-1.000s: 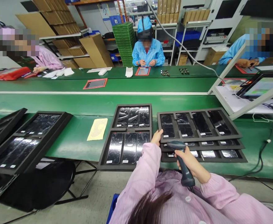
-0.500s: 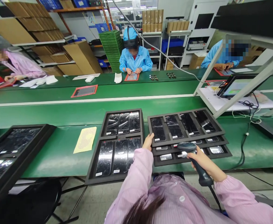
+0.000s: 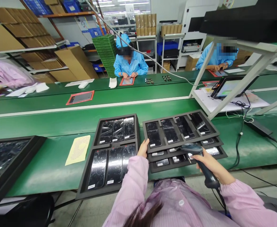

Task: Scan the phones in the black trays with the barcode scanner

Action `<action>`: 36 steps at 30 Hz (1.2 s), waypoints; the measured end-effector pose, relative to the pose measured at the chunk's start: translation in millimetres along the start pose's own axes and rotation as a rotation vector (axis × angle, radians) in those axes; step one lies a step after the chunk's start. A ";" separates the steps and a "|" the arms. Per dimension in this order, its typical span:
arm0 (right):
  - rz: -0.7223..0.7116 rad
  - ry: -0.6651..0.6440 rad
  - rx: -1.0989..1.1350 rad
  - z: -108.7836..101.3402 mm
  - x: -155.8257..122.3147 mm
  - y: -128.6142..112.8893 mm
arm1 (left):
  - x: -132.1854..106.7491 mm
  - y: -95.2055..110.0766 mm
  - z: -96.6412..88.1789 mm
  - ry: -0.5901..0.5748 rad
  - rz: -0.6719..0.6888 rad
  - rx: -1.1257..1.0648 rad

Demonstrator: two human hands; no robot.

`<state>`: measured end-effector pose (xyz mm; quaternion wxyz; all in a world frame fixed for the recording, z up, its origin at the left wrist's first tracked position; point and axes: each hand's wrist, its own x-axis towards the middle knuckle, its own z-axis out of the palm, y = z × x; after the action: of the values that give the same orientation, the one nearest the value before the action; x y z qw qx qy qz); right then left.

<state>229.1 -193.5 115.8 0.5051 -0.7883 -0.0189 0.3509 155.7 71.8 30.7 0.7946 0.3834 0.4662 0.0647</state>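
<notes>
Right fingers: wrapped around the grip of a dark handheld scanner (image 3: 209, 176); right hand (image 3: 206, 162) closed on it.
Left fingers: bent at the near-left corner of the top tray (image 3: 171, 145), touching its edge; whether they clasp the underside, cannot tell. Left hand (image 3: 143, 148) otherwise bare.
Scanner: grey-black, head pointing left over the near side of the stack, grip slanting down toward the body, cable off its base.
Top tray: dark grey, four slots side by side, turned slightly on the bench, directly in front of the body.
Phones in it: four black slabs (image 3: 170, 130), glossy, small white label at each near end; rightmost has a bright glare streak.
Lower trays (image 3: 176, 167): two under the top one, stepped toward the body, labelled ends showing.
Left arm: pink striped sleeve, reaching forward, crossing part of the six-slot tray (image 3: 114, 145).
Right arm: forearm angled inward from lower right, wrist low.
Six-slot tray: left of the stack, two rows of three shiny phones, near edge jutting past the bench (image 3: 58, 157).
Further left: yellow sheet (image 3: 78, 149), then another dark tray (image 3: 31, 148).
Across: co-worker in blue (image 3: 131, 64), head down.
</notes>
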 end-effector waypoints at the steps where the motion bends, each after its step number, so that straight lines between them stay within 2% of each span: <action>1: -0.005 0.028 -0.012 -10.1 0.9 0.2 | 0.5 -0.2 0.0 0.005 -0.001 -0.010; 4: -0.008 0.078 -0.029 -36.8 3.5 0.8 | 1.9 -0.7 0.1 0.017 -0.001 -0.027; 6: 0.005 0.073 -0.046 -47.0 5.1 1.5 | 2.2 -0.8 0.5 0.024 0.006 -0.024; 16: 0.027 -0.022 -0.053 -57.0 11.2 3.0 | -0.1 -0.8 0.9 0.150 0.016 0.025; 22: 0.018 -0.043 -0.026 -69.2 13.1 5.7 | -7.4 1.5 6.9 0.170 0.014 0.038; 31: 0.093 0.124 -0.007 -144.8 37.7 23.0 | 1.9 -2.5 1.5 0.246 0.001 0.048; 34: 0.151 0.103 -0.040 -151.6 39.7 20.2 | 3.2 -2.4 1.5 0.253 -0.003 0.053; 36: 0.123 0.068 -0.037 -149.3 39.6 18.5 | 3.2 -2.3 1.7 0.263 -0.002 0.044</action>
<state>338.4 -304.2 116.0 0.4684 -0.8087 0.0403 0.3536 158.2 70.7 27.4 0.7183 0.3884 0.5680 0.1031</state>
